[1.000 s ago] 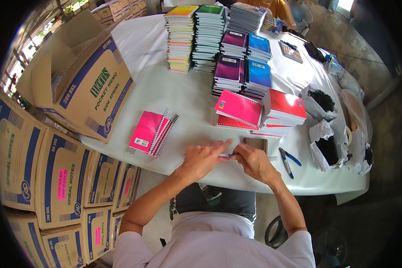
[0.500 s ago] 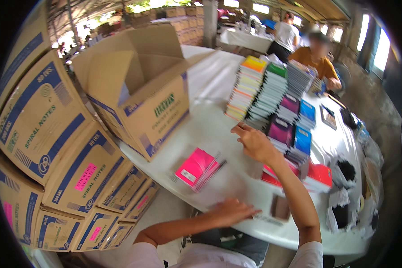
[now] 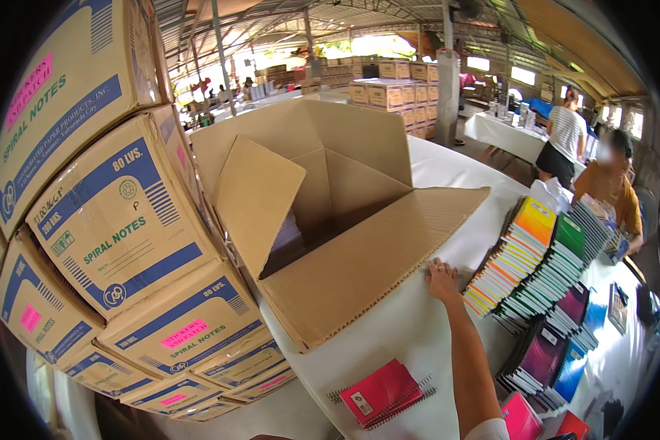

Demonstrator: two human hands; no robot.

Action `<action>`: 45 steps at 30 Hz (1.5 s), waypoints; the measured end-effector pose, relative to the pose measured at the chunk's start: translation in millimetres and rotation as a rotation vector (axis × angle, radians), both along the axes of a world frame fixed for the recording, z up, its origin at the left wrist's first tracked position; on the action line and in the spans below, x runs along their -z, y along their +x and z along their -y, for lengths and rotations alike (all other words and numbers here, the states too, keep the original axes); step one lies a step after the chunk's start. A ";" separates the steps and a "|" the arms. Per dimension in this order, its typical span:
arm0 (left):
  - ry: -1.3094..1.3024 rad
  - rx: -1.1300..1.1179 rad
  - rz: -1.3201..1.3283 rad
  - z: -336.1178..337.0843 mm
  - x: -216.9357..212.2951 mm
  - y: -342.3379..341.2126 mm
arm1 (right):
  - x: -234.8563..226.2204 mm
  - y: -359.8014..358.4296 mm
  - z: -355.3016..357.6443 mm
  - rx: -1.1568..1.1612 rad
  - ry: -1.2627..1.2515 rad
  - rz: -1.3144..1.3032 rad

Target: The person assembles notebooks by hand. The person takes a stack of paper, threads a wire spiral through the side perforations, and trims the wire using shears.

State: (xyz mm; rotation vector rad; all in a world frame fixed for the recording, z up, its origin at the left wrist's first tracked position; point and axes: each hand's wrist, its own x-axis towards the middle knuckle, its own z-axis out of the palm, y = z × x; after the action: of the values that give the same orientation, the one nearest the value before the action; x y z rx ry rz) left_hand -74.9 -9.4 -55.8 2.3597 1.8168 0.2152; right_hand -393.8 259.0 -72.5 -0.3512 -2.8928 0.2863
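My right hand (image 3: 443,281) reaches out over the white-covered table, between the open cardboard carton (image 3: 374,271) and a tall stack of yellow and orange spiral notebooks (image 3: 517,238). Its fingers look slightly bent and apart at the tabletop, and nothing shows in them. Nearer to me, a small pile of pink-red spiral notebooks (image 3: 385,392) lies on the table in front of the carton, with wire bindings on two sides. My left hand is out of the picture. The carton's flaps stand up and outward, hiding much of its inside.
Stacked closed cartons (image 3: 125,220) rise at the left. Beside the yellow stack stand green notebooks (image 3: 568,238), purple notebooks (image 3: 539,352) and blue notebooks (image 3: 570,370). A person in an orange shirt (image 3: 612,198) sits beyond; another in a striped shirt (image 3: 567,132) stands by a far table.
The view has swung up and left, so the carton looks larger. My right hand has moved from beside the notebook stacks toward the carton's flap. My left hand has left the picture.
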 end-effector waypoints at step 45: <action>0.055 -0.164 0.219 18.6 -86.6 73.6 | -119.2 588.2 179.0 0.213 -0.514 -0.104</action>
State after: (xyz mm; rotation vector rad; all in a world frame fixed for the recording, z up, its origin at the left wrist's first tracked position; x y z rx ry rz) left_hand -1.3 -28.0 30.8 2.1232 1.9179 0.5280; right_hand 194.4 80.0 46.7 -0.6955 -2.6125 0.9786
